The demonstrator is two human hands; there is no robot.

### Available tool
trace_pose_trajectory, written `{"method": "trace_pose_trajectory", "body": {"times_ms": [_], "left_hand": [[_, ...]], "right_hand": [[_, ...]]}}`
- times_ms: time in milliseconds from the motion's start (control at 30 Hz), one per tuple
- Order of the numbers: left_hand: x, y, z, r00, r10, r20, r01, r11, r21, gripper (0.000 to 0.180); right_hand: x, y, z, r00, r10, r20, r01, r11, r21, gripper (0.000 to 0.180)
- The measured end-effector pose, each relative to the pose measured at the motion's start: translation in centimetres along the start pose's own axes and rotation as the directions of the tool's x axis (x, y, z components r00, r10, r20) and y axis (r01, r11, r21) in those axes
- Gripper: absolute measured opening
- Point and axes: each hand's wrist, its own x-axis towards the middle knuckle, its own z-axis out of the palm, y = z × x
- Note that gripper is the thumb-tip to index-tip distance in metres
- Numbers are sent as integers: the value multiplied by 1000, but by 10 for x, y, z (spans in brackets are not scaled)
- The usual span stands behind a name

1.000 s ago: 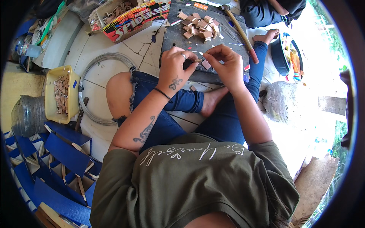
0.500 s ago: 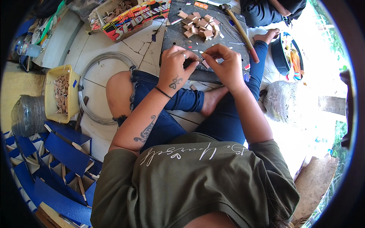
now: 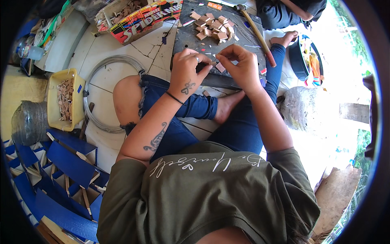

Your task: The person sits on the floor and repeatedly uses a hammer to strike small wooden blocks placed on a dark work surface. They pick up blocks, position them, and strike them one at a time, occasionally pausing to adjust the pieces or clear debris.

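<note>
Two bare hands meet over a dark work board (image 3: 191, 34) that lies on the tiled floor in front of my crossed legs; I read the scene from left to right. At far left stands a grey wrapped cylinder (image 3: 29, 122), and beside it a yellow tray (image 3: 53, 87) filled with small wooden pieces. Below them lie stacked blue panels with wooden slats (image 3: 61, 162). Next comes a coil of grey wire (image 3: 95, 87) on the floor, just beside my bare left knee. A printed cardboard box (image 3: 142, 18) sits above the coil, touching the board's left corner. My left hand (image 3: 187, 75) is curled, its fingertips closed on a small piece of wood (image 3: 212, 63) that I can barely make out; my right hand (image 3: 240, 65) pinches toward the same spot with thumb and forefinger, the two hands touching at their tips. A small pink square (image 3: 220, 67) lies on the board just below that pinch. A heap of little tan wooden blocks (image 3: 213, 26) rests on the board's far part. A wooden-handled hammer (image 3: 256, 32) lies slanted along the board's right edge. Farther right, another person's bare foot (image 3: 284, 40) rests near a black bowl (image 3: 298, 61).
</note>
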Motion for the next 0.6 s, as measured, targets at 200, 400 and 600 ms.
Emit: {"method": "trace_pose_trajectory", "body": {"times_ms": [200, 400, 600], "left_hand": [[0, -1, 0, 1000, -2, 4, 2, 1000, -2, 11], [0, -2, 1, 1000, -3, 9, 3, 1000, 8, 10], [0, -2, 1, 1000, 3, 12, -3, 1000, -3, 10]], "right_hand": [[0, 0, 0, 1000, -10, 3, 10, 1000, 8, 11], [0, 0, 1, 998, -66, 11, 66, 997, -36, 11], [0, 0, 4, 989, -145, 3, 145, 985, -89, 11]]}}
